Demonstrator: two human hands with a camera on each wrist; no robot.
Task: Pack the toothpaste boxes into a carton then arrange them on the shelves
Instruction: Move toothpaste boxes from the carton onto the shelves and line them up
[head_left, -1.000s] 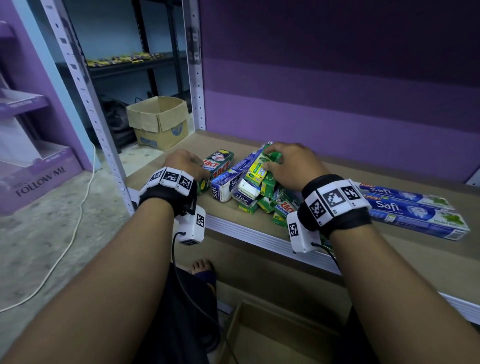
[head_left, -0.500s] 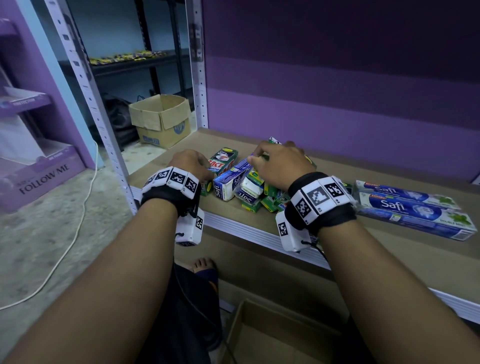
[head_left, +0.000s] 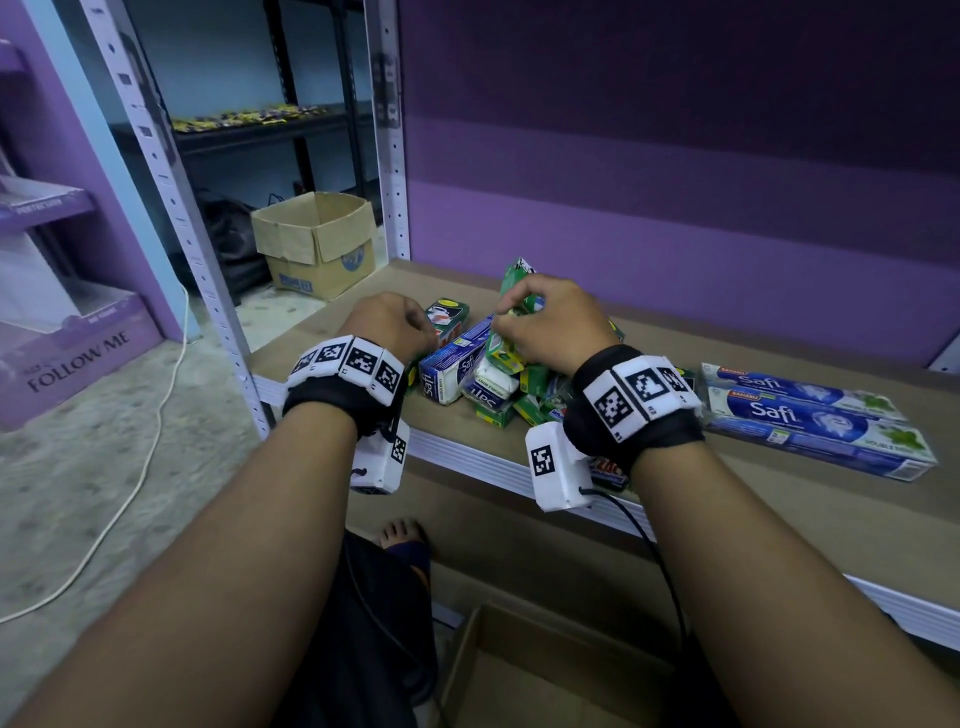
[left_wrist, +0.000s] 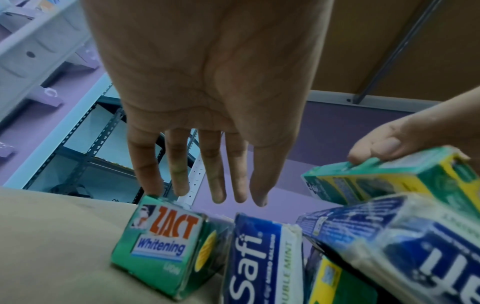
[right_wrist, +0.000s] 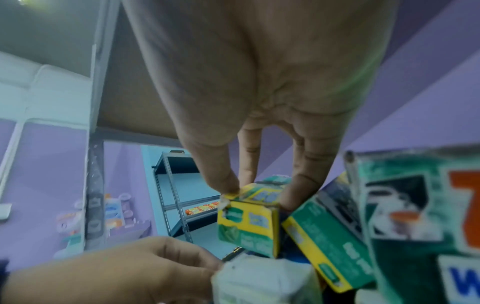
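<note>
A pile of small toothpaste boxes lies on the brown shelf board (head_left: 779, 525). My right hand (head_left: 550, 322) pinches a green-and-yellow box (head_left: 519, 273) between thumb and fingers (right_wrist: 226, 183) and tilts its far end up above the pile; the box (right_wrist: 246, 226) is also close up in the right wrist view. My left hand (head_left: 387, 325) hangs with straight fingers (left_wrist: 148, 185) over a green Zact box (left_wrist: 161, 246), the little finger touching its top edge. A blue Safi box (left_wrist: 259, 257) lies beside the Zact box (head_left: 447, 317).
Two long Safi boxes (head_left: 810, 415) lie on the shelf to the right of the pile. An open carton (head_left: 545, 675) stands on the floor below the shelf edge. Another open carton (head_left: 317, 244) sits further back left, behind the metal upright (head_left: 171, 208).
My right hand has closed on the green-and-yellow box and raised its far end out of the pile. The left hand stays at the Zact box.
</note>
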